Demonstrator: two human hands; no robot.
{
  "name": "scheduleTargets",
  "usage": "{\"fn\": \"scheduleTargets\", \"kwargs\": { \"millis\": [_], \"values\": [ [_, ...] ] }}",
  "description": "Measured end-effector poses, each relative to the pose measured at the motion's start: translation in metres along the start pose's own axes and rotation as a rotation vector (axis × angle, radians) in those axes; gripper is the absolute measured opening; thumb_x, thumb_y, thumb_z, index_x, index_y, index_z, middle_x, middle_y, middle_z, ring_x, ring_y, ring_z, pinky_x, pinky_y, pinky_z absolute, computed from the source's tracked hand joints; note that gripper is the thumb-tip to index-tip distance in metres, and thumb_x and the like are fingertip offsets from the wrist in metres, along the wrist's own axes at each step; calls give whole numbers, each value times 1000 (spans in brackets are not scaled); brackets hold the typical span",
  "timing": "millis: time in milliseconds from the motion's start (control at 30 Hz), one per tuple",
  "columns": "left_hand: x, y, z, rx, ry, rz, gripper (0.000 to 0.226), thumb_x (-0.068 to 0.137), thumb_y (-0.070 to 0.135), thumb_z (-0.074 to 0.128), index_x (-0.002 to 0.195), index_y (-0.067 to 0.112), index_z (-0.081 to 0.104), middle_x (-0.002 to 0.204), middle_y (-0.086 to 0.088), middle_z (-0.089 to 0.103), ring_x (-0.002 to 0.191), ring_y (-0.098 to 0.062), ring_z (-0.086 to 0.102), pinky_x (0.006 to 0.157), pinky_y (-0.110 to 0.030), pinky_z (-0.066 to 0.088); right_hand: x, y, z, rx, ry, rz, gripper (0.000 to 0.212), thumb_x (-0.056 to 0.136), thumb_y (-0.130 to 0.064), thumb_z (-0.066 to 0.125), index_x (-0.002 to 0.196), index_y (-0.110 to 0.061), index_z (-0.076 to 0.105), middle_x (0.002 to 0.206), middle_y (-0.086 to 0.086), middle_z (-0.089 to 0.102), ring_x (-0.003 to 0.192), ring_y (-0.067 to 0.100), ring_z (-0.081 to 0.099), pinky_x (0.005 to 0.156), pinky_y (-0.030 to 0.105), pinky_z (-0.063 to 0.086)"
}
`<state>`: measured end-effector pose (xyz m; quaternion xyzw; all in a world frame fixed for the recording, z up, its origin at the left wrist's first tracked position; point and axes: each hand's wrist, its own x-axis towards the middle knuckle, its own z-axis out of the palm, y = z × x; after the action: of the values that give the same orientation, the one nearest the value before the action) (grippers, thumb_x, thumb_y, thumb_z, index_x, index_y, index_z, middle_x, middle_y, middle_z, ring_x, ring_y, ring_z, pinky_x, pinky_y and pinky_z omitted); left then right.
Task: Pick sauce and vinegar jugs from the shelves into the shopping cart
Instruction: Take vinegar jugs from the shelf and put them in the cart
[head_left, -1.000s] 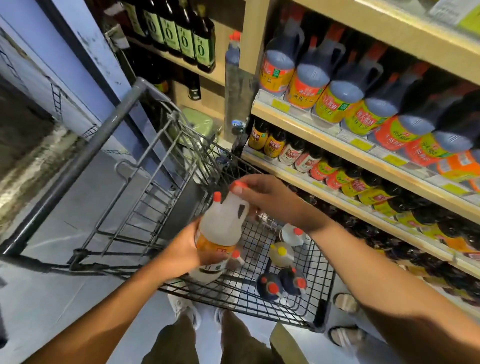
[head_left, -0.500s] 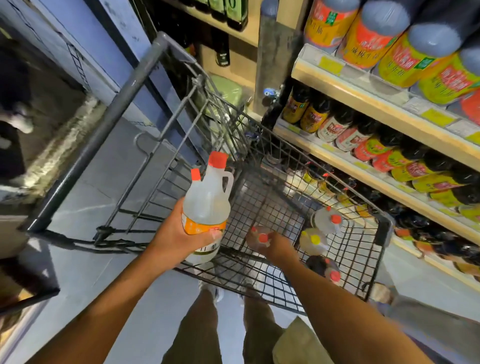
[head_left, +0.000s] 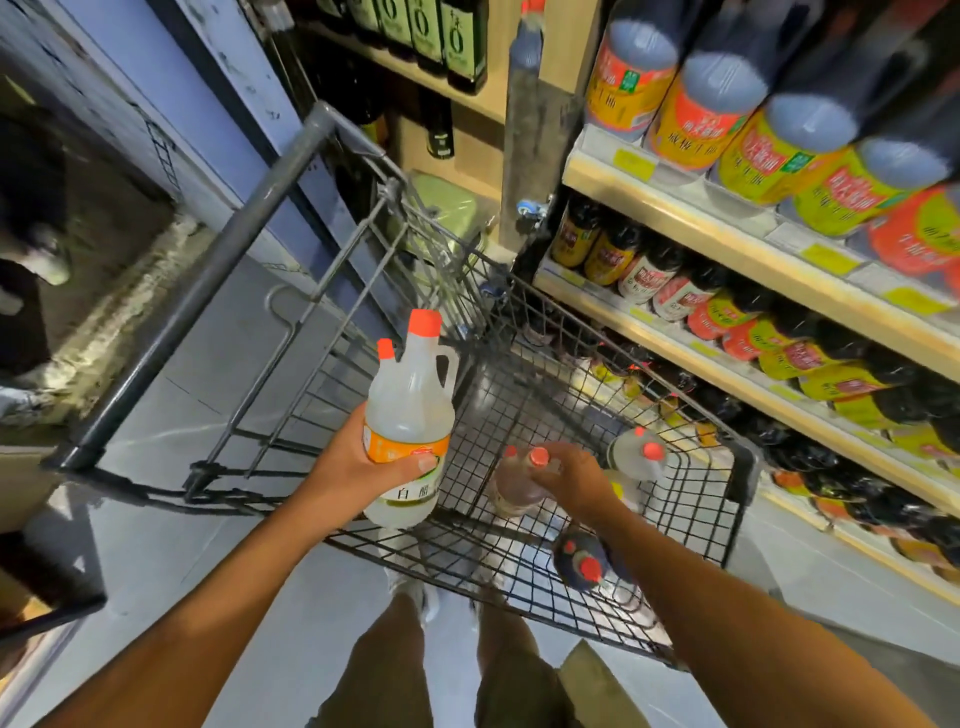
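Flanking cart on right: shelves (head_left: 727, 228), packed with dark sauce bottles. Wire shopping cart (head_left: 737, 467) under both arms. Clear vinegar jug (head_left: 408, 415) upright over cart's near-left edge, left hand (head_left: 358, 467) wrapped round its body. Brown jug (head_left: 511, 488) inside cart, right hand (head_left: 576, 478) curled over its red-capped top. Dark jug (head_left: 582, 561) in cart near right forearm.

The far half of the cart (head_left: 524, 395) is lying open from above, while jugs (head_left: 631, 452) are crowding its near right corner, the handle bar (head_left: 223, 249) is fencing the left side, and shelves (head_left: 701, 223) are standing close on the right.
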<state>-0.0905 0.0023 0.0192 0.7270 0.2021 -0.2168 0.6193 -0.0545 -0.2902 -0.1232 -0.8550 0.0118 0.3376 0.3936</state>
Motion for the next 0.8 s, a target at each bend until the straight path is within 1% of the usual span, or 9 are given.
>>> {"fn": "scheduleTargets", "kwargs": {
  "millis": [100,200,300,367,433,467,533,667,800],
  "values": [
    [-3,18,5,-38,-43,13,81,61,32,90,133,23,55,116,2,75,105,-14,72,81,-25,59,-11,-20,-32,161,45,-87,13,92,-41,69,94,-29,74,88,-7,74,85,17,71,79,44,58],
    [-9,36,11,-30,-90,50,67,73,16,85,132,22,55,116,3,75,105,-16,72,80,-23,58,-33,-59,-67,323,177,-150,21,99,-23,64,79,-22,72,75,-3,71,71,14,67,72,38,56],
    [-9,58,19,-46,-128,78,59,80,4,81,126,29,53,104,20,76,100,-5,71,78,-19,58,-54,-94,-98,477,288,-166,33,101,-30,59,76,-10,68,75,16,70,74,40,68,72,55,54],
    [-5,76,25,-68,-189,108,74,62,27,93,124,27,53,99,23,76,94,1,72,77,-17,58,-73,-114,-119,613,364,-159,41,99,-40,60,78,-5,66,77,21,68,73,41,66,69,57,53],
    [0,93,30,-92,-215,122,108,30,55,100,123,20,57,99,13,78,98,-10,73,77,-24,60,-92,-129,-134,680,461,-168,40,97,-39,63,70,-11,62,66,10,64,63,25,60,60,41,47],
    [2,100,32,-81,-257,137,115,26,62,98,124,17,59,102,6,79,103,-19,73,80,-31,61,-101,-133,-141,723,498,-178,37,96,-36,66,66,-15,61,62,4,60,61,18,57,58,33,43],
    [1,117,42,-67,-363,177,110,34,69,94,126,20,59,109,1,78,105,-24,73,81,-35,62,-117,-141,-152,819,587,-166,30,86,-41,73,68,-18,66,66,1,62,66,15,57,62,29,43],
    [-3,140,65,-59,-529,188,107,35,77,87,124,26,55,106,9,78,102,-13,73,72,-22,58,-166,-140,-165,976,814,-178,59,67,-71,78,74,-13,66,77,10,62,79,22,57,75,37,43],
    [-9,148,93,21,-705,180,112,42,74,89,133,18,55,119,-5,74,112,-26,70,86,-36,59,-230,-127,-159,1082,1007,-125,38,84,-52,71,57,-25,68,64,-3,65,69,19,58,72,34,46]
  ]
}}
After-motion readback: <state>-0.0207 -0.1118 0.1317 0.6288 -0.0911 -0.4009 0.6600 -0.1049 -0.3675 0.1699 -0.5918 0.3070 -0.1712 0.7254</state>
